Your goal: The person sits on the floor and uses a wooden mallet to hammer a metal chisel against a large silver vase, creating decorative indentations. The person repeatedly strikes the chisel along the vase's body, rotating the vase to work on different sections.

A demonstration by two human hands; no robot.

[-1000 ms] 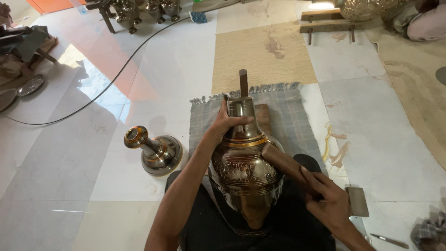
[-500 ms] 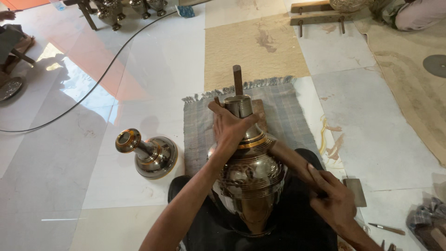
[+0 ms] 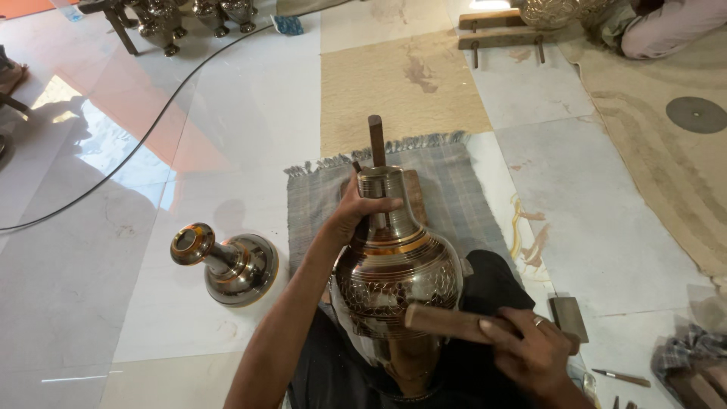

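The engraved, round-bellied brass vase rests in the person's lap, its neck over the grey fringed mat. Left hand is clamped on the neck. Right hand is closed around a wooden mallet touching the belly. Engraving appears complete; shaping seems ongoing.

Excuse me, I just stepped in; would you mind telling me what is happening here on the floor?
A person sits on the tiled floor with an engraved metal vase propped in their lap. The left hand grips the vase's neck, from whose mouth a wooden stake sticks out. The right hand holds a wooden block against the vase's belly. A grey fringed mat lies underneath, and a separate metal base piece lies on the floor to the left.
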